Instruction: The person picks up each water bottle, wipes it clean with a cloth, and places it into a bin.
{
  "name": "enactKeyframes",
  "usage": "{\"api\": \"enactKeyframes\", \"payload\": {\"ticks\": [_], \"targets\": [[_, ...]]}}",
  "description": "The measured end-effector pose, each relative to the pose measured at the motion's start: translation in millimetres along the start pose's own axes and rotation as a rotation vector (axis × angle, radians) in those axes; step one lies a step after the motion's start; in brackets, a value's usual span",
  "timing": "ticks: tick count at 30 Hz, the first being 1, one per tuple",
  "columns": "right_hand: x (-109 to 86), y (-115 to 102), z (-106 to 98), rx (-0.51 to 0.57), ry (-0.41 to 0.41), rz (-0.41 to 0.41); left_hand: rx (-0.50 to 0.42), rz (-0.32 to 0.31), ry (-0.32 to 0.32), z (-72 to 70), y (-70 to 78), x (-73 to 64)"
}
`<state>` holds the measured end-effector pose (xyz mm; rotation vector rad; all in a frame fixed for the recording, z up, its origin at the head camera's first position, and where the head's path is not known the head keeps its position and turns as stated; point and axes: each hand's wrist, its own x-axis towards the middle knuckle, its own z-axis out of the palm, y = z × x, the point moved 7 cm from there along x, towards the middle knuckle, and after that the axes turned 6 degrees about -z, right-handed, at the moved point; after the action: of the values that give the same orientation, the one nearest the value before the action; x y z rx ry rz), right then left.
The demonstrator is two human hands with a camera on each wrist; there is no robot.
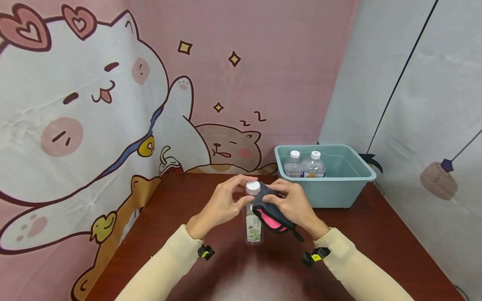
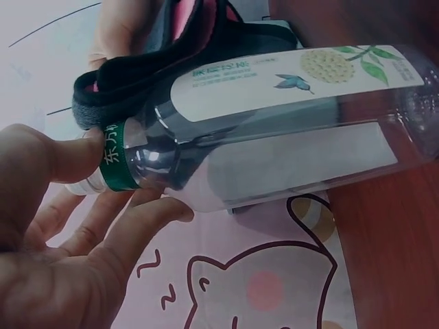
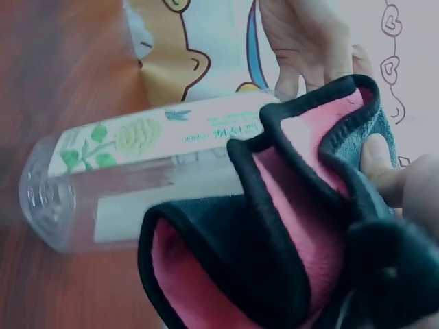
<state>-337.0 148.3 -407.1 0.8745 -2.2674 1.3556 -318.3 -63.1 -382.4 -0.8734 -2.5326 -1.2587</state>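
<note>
A clear plastic bottle point(image 1: 254, 228) with a white cap and a plant-printed label stands upright in front of me. My left hand point(image 1: 222, 202) pinches its neck; in the left wrist view the thumb lies on the green band below the cap. My right hand point(image 1: 295, 205) grips a folded grey cloth point(image 1: 278, 214) with pink lining and black edging, held against the bottle's upper right side. The right wrist view shows the cloth point(image 3: 288, 205) bunched in open folds, covering part of the bottle. Whether the bottle's base touches the table cannot be told.
At the back right, a light blue plastic bin point(image 1: 339, 194) holds two clear capped bottles, one point(image 1: 293, 166) left of the other point(image 1: 314, 166). The dark red-brown table point(image 1: 180, 200) meets a cartoon-printed backdrop point(image 1: 293, 83) behind and on both sides.
</note>
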Motion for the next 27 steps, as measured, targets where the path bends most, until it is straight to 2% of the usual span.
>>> {"api": "enactKeyframes", "payload": {"ticks": [4,8,15,21,27], "targets": [[-0.9,-1.8,-3.6,-0.032,-0.016,-0.002,-0.015,0.012,-0.002,-0.8,1.1,0.7],[-3.3,-1.8,-8.1,-0.077,-0.038,-0.007,-0.029,-0.004,-0.011,-1.4,1.9,-0.2],[-9.9,4.2,-18.1,-0.069,-0.033,0.019,-0.022,-0.023,-0.008,-1.8,2.5,0.0],[-10.0,3.8,-28.6,-0.067,0.004,-0.004,0.008,-0.049,0.049,-1.7,6.8,2.8],[-9.7,1.3,-39.4,-0.066,0.063,-0.012,0.077,-0.026,0.148,-3.0,14.6,5.1]]}}
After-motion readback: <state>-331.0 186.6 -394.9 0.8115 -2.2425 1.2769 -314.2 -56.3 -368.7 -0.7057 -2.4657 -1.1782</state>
